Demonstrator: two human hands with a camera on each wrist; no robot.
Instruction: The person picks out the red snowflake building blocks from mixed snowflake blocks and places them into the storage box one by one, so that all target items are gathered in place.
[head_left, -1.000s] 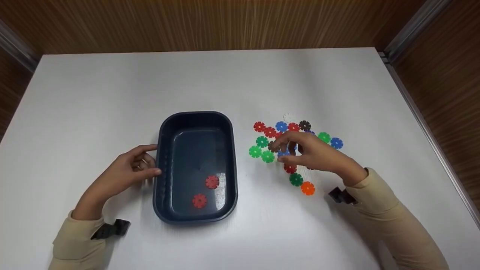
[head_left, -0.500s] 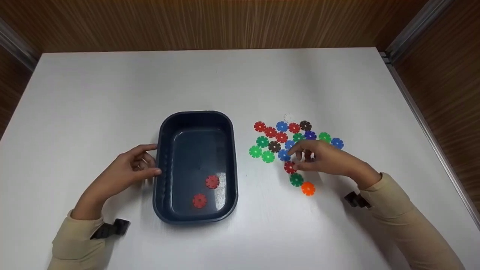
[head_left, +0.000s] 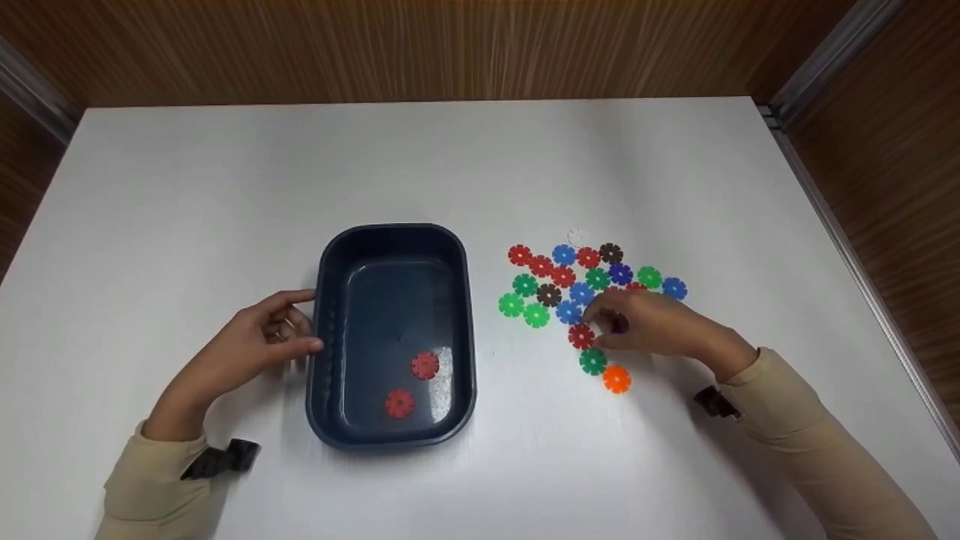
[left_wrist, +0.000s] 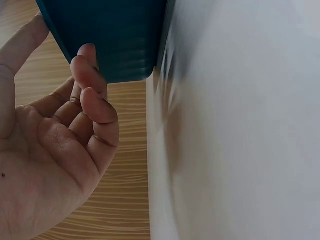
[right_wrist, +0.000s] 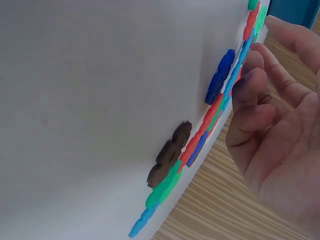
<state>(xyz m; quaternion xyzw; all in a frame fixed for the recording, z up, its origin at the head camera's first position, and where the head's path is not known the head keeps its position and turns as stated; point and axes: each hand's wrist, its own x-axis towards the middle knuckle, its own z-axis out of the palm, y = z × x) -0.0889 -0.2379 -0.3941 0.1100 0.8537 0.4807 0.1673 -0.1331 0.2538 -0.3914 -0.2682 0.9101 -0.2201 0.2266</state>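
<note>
My left hand [head_left: 251, 339] touches the left side of a dark blue plastic tub [head_left: 319, 405] with thumb and index finger; its other fingers are loosely bent. Two red notched plastic discs [head_left: 400, 403] lie inside the tub. To the right, my right hand [head_left: 660, 324] hovers low over a spread of snowflake-shaped discs, its thumb and forefinger apart near a red disc [head_left: 580, 337] and a blue disc [head_left: 568, 312]. I see nothing held in it. In the right wrist view, a dark blue disc [right_wrist: 220, 77] and a brown disc [right_wrist: 170, 155] lie beside that hand, partly hidden from above.
Loose discs in red, green, blue, brown and white lie around the right hand, with an orange disc [head_left: 616, 379] closest to the front. The white table [head_left: 420, 165] meets a wood-grain panel [head_left: 420, 49] at the back. Black straps [head_left: 221, 458] circle the wrists.
My right hand has moved right and towards the front, from above the middle of the discs to beside the red one, and lowered slightly. The left hand stays at the tub.
</note>
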